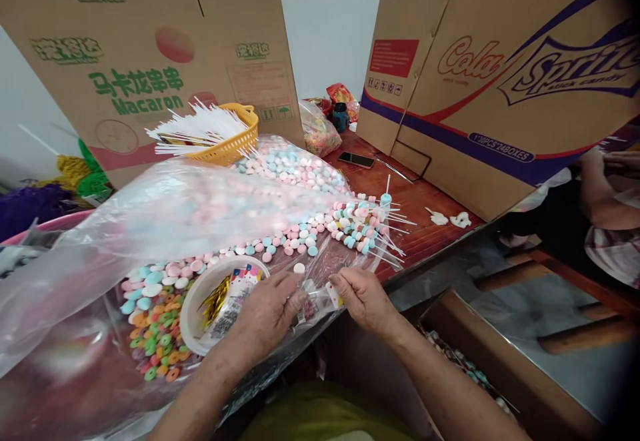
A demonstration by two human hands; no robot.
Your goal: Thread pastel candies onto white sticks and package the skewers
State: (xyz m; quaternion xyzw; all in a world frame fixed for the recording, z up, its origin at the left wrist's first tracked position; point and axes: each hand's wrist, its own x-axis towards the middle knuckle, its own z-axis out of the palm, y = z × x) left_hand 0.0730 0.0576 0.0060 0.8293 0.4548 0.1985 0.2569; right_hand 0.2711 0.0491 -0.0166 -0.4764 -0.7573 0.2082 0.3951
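Note:
My right hand pinches one end of a small clear plastic bag with a printed edge, over the front of the table. At the bag's other end are the closed thumb and fingers of my left hand. Something small and coloured shows inside the bag. Left of my left hand stands a white bowl holding printed plastic packets and gold twist ties. Just beyond my hands lies a pile of candy skewers on white sticks. A single white candy sits near my left fingertips.
Pink, white and blue candies spill from a large clear bag. Coloured ring candies lie at left. Behind are a yellow basket of sticks, a phone and large cardboard boxes. Another person sits at right; an open carton stands below.

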